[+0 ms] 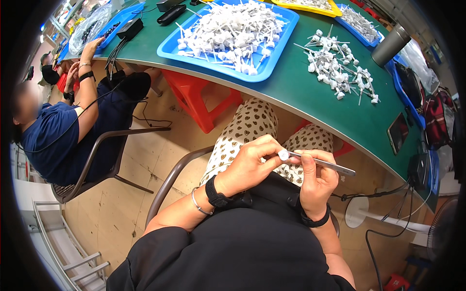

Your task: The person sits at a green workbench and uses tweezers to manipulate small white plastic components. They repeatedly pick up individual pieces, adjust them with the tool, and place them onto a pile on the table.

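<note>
Over my lap, my left hand point(255, 162) pinches a small white round-headed plastic part point(283, 154) between thumb and fingers. My right hand point(318, 182) grips slim metal tweezers point(335, 167), their broad end sticking out to the right. Their tip meets the white part or lies right beside it; the fingers partly hide that spot. Ahead on the green table point(286, 94), a loose pile of similar white plastic parts point(340, 65) with thin stems lies at the right. A blue tray point(267, 72) heaped with more of these parts stands to its left.
A grey metal cylinder point(391, 44) and a phone point(398, 133) are on the table's right side. Yellow tray point(315, 7) at the back. Red stool point(199, 99) under the table. A co-worker in dark blue point(60, 128) sits at the left. Cables point(383, 194) hang at the right.
</note>
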Available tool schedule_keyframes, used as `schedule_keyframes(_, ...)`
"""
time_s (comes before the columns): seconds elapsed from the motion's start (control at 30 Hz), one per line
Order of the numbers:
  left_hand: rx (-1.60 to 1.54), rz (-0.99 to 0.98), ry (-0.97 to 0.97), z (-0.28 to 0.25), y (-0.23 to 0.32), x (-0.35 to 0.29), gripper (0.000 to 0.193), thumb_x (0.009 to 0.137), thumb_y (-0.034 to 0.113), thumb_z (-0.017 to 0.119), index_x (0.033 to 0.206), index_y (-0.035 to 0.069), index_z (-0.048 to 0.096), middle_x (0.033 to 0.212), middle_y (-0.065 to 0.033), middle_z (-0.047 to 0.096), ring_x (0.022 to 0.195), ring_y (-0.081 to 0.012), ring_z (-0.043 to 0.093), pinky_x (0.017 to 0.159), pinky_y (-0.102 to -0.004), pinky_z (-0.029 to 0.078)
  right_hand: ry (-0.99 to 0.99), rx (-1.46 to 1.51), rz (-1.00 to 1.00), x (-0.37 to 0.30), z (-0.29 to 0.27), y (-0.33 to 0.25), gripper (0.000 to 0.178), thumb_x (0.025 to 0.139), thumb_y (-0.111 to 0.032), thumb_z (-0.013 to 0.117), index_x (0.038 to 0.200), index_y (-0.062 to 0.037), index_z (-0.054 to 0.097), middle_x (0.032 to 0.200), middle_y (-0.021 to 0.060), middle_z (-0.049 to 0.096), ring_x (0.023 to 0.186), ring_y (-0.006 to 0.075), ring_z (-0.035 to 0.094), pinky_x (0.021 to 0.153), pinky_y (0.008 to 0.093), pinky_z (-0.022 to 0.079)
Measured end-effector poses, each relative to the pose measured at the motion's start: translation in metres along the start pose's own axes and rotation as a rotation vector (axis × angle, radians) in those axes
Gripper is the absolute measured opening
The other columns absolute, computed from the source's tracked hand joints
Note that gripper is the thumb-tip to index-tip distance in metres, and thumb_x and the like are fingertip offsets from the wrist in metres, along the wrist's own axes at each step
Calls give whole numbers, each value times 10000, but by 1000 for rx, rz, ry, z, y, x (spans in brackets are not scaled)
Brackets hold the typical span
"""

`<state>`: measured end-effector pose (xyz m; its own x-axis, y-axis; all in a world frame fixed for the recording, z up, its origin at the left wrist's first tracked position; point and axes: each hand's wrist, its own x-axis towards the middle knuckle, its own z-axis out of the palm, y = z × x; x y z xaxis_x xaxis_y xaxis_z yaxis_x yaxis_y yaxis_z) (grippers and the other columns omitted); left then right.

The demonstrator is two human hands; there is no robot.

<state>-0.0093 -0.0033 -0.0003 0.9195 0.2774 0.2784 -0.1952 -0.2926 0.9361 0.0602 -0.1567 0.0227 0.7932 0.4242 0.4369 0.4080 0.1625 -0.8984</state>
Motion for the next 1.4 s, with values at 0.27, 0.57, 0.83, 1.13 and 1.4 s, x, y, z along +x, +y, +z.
schedule_keyframes(0.27, -25, -10, 1, 0, 0, 0, 75, 881, 35, 704, 945, 1, 686, 849, -58, 612, 713, -158, 585, 612, -286, 466, -2, 14, 12, 1, 0, -2, 79, 974, -7, 603, 1017, 59, 603, 897, 126, 694, 816, 176, 721, 711, 260, 588)
schedule_keyframes(0.57, -3, 0, -5, 0, 0, 0, 65, 883, 35, 717, 944, 12, 709, 851, -52, 628, 713, -137, 596, 611, -271, 471, -1, -34, 11, 0, 0, -1, 67, 967, -12, 617, 990, 52, 617, 886, 116, 692, 784, 160, 708, 682, 259, 580)
schedule_keyframes(0.83, 7, 48, -6, 2, -3, -1, 60, 872, 38, 715, 923, 14, 694, 832, -68, 613, 716, -193, 602, 619, -309, 476, -91, -256, -65, 1, -2, -5, 46, 962, -8, 616, 951, 37, 617, 851, 98, 681, 745, 148, 691, 641, 255, 560)
schedule_keyframes(1.13, 35, 125, -59, 0, -5, 1, 69, 870, 42, 714, 938, 26, 710, 853, -75, 639, 747, -218, 628, 646, -328, 502, -141, -441, -137, 4, -4, -16, 47, 914, -20, 677, 915, 3, 636, 798, 96, 678, 648, 194, 672, 580, 298, 517)
schedule_keyframes(1.4, -19, 121, -94, -3, -4, 1, 99, 893, 36, 700, 989, 20, 719, 908, -67, 670, 807, -186, 624, 693, -305, 505, -130, -299, -24, 6, -7, -16, 54, 929, -40, 664, 928, 11, 646, 827, 96, 692, 655, 188, 677, 583, 291, 517)
